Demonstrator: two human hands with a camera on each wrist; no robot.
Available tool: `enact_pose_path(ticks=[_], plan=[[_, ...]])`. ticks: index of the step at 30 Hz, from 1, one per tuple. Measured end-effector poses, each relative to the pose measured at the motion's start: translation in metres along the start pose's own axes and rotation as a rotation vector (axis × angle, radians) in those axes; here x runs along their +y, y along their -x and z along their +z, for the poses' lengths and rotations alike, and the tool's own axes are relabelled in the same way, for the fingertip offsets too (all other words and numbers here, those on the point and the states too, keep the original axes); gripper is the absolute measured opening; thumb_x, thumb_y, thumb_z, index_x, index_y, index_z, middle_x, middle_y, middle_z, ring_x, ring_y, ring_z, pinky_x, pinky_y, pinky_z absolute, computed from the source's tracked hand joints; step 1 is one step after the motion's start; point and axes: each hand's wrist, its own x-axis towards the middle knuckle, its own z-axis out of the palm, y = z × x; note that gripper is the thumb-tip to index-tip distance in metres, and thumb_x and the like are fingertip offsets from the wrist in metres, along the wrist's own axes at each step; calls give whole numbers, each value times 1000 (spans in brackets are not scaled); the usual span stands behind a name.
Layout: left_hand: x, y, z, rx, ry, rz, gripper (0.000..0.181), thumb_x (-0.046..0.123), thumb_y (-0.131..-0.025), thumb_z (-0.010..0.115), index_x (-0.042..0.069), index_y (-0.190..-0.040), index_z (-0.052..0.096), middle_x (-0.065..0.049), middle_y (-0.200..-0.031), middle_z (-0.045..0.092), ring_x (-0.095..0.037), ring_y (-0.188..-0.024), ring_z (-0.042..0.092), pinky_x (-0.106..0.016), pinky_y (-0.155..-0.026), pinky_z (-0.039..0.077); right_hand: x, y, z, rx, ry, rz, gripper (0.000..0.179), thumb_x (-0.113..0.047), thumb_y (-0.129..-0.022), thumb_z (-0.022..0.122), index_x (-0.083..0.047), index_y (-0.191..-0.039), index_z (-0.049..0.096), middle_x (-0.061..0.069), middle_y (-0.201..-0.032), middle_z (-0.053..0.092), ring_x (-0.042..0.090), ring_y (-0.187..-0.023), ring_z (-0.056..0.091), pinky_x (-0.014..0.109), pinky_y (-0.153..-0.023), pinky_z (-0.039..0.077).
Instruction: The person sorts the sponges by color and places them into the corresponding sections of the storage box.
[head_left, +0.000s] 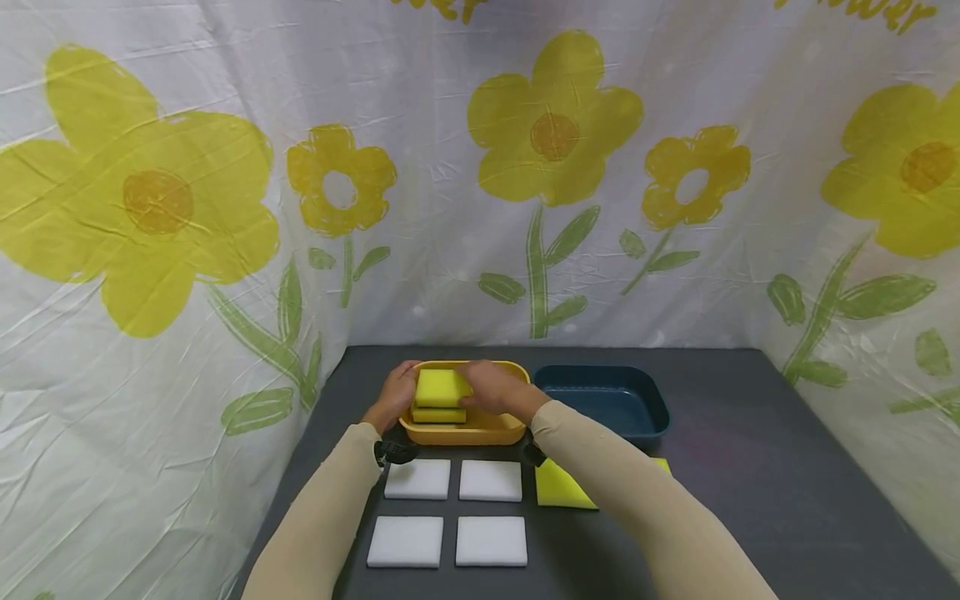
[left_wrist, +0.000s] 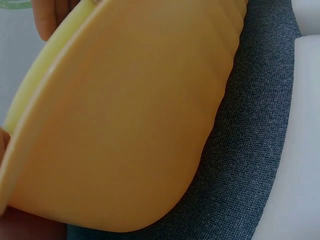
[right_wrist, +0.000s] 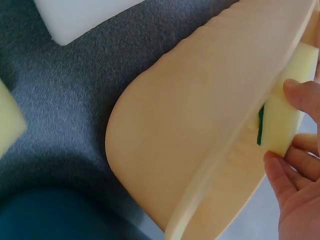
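A yellow sponge (head_left: pixel 441 388) is pinched in my right hand (head_left: pixel 495 388), thumb on one face and fingertips at its edge in the right wrist view. It is over the inside of an orange-yellow plastic basin (head_left: pixel 480 435). Under it, another yellow sponge (head_left: pixel 438 415) shows in the basin. A dark green layer (right_wrist: pixel 260 125) is visible beside the pinched sponge. My left hand (head_left: pixel 395 393) grips the basin's left end, with a fingertip over the rim and the rest of the hand outside the wall.
A dark blue basin (head_left: pixel 651 433) stands to the right of the yellow one. Several white pads (head_left: pixel 417 480) lie in two rows in front. More yellow sponge (head_left: pixel 562 487) lies partly under my right forearm. A flower-printed curtain (head_left: pixel 427 292) hangs behind the dark grey table (head_left: pixel 750 433).
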Motion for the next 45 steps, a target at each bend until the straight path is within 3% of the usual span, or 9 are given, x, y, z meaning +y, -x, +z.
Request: enact_pose_path(ticks=[13,16,20,23,27,35,45], plan=[[1,0,1,14,-2,14,51,27,-122,22,7,-161,47,-24,-155,51,-38,-130,55,-58,-108,48,-4,-5,3,-17,-31,17,32,-30,-105,77,-10,-129,67,-1,-103,66,15,-93,60,31,-87,52],[1,1,1,13,-3,13,51,27,-122,21,7,-162,46,-24,-156,51,-39,-131,55,-58,-108,47,-2,-4,3,-15,-37,4,39,-32,-105,77,-10,-135,67,0,-108,68,15,-95,61,32,-89,53],[2,1,1,8,-2,10,52,27,-122,21,7,-163,45,-24,-158,49,-39,-134,53,-60,-112,45,3,0,0,-9,-64,-18,55,-33,-105,76,-6,-151,61,7,-131,72,21,-115,66,38,-104,54],[2,1,1,3,3,9,51,26,-122,21,6,-163,44,-24,-159,48,-40,-137,52,-60,-117,43,11,6,-5,-5,-69,-30,66,-33,-106,75,-2,-159,53,14,-152,65,30,-138,63,46,-119,49],[0,-1,0,7,3,4,51,27,-122,22,7,-163,44,-23,-160,48,-40,-140,51,-61,-120,41,23,16,-14,-4,-55,-14,69,-37,-107,73,-2,-162,51,16,-163,57,37,-150,55,51,-125,44],[-4,-4,0,10,-19,-4,51,27,-122,21,8,-163,44,-23,-156,51,-38,-132,55,-58,-111,47,48,41,-37,5,-62,26,70,-39,-106,74,-2,-161,52,17,-164,56,37,-150,55,54,-125,44],[-1,-2,0,8,-20,-8,51,27,-122,21,9,-163,44,-23,-158,50,-39,-135,54,-59,-113,46,81,81,-64,-8,-44,14,71,-40,-105,76,-3,-161,53,18,-163,56,38,-149,56,56,-121,48]])
